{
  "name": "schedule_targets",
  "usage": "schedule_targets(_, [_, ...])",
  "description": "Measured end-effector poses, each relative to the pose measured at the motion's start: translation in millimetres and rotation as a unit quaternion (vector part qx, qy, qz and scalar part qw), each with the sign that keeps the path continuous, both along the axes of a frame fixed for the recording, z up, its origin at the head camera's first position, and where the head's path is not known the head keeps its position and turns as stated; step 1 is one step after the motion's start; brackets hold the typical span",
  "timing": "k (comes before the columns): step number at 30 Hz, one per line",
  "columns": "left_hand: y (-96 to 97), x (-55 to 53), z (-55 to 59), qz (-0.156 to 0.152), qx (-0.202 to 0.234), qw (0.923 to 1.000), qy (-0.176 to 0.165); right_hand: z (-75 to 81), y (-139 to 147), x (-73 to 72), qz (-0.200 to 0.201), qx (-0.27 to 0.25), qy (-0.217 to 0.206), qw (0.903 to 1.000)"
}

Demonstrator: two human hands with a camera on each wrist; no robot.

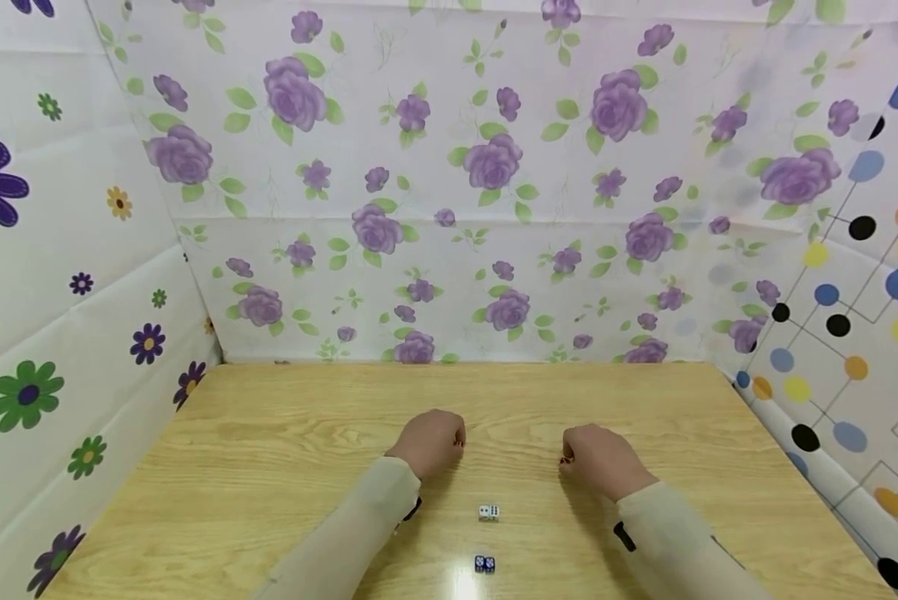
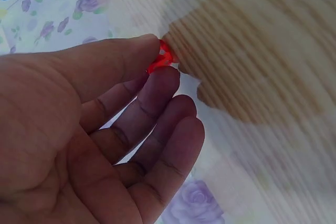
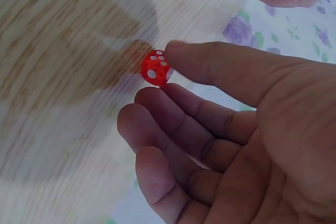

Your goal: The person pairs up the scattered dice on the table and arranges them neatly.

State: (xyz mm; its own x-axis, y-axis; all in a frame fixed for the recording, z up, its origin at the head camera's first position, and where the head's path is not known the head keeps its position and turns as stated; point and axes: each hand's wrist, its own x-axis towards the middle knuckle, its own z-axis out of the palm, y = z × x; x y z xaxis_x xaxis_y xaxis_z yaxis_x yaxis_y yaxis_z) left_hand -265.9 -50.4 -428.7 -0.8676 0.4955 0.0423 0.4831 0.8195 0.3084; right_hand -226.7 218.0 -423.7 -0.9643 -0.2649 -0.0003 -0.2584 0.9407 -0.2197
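My left hand (image 1: 430, 443) pinches a red die (image 2: 163, 59) between thumb and fingertips, close over the wooden table. In the left wrist view most of that die is hidden by the fingers. A second red die (image 3: 156, 67), see-through with white pips, is pinched by my right hand (image 1: 604, 460) at about the same height on the table. Between the forearms lie two white dice (image 1: 489, 512) side by side. Nearer to me sit two dark blue dice (image 1: 484, 564), also next to each other.
The wooden table (image 1: 283, 417) meets a purple-rose cloth (image 1: 449, 275) at its far edge. A flower-print cloth (image 1: 43, 308) stands along the left, and a dotted cloth (image 1: 861, 375) along the right. A bright light spot shines on the tabletop near the blue dice.
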Motion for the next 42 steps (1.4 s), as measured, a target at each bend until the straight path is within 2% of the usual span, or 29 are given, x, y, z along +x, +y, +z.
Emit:
schedule_targets(4, [5.4, 1.8, -0.2, 0.013, -0.006, 0.9999, 0.008, -0.8, -1, 1.6, 0.000, 0.006, -0.001, 1.0000])
schedule_targets(12, [15.9, 6.2, 0.6, 0.024, -0.068, 0.9961, 0.052, -1.2, -12, 5.3, 0.013, 0.027, 0.014, 0.9995])
schedule_targets(19, [17.4, 8.1, 0.9, 0.020, -0.073, 0.9956, 0.055, -1.3, -14, 7.6, 0.012, 0.032, 0.016, 0.9993])
schedule_targets(27, [18.8, 8.3, -2.0, 0.007, -0.094, 0.9919, 0.086, -3.2, -13, 4.7, 0.010, 0.029, 0.006, 0.9995])
schedule_targets(31, [18.6, 7.3, -3.2, 0.006, -0.096, 0.9916, 0.086, -4.3, -15, 2.9, 0.013, 0.043, 0.017, 0.9988])
schedule_targets(42, [16.6, 7.8, -1.6, -0.004, -0.075, 0.9958, 0.054, -3.3, -18, 4.0, 0.026, 0.040, 0.042, 0.9980])
